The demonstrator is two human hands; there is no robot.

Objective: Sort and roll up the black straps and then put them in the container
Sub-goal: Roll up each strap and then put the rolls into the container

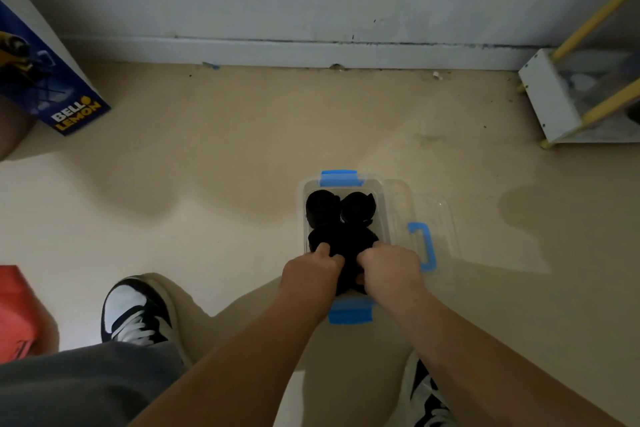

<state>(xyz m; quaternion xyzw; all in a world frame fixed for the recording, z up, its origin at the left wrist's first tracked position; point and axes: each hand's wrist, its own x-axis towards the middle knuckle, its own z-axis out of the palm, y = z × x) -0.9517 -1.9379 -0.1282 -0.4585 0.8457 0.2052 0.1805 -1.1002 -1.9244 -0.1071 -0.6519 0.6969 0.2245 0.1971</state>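
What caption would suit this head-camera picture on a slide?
Left hand and right hand grip a black strap bundle in a clear, blue-latched container beside two rolled straps.

both hands [349, 269] gripping black straps [349, 250] (in container [383, 204])

Beige floor [207, 166] fills the middle of the frame. At center a clear container [383, 218] with 2 blue latches sits on it, its clear lid [440, 218] just beside it on the right. A blue box [45, 80] stands upper left, a white rack [554, 97] upper right, a red object [15, 308] lower left, 2 sneakers [135, 308] along the bottom.
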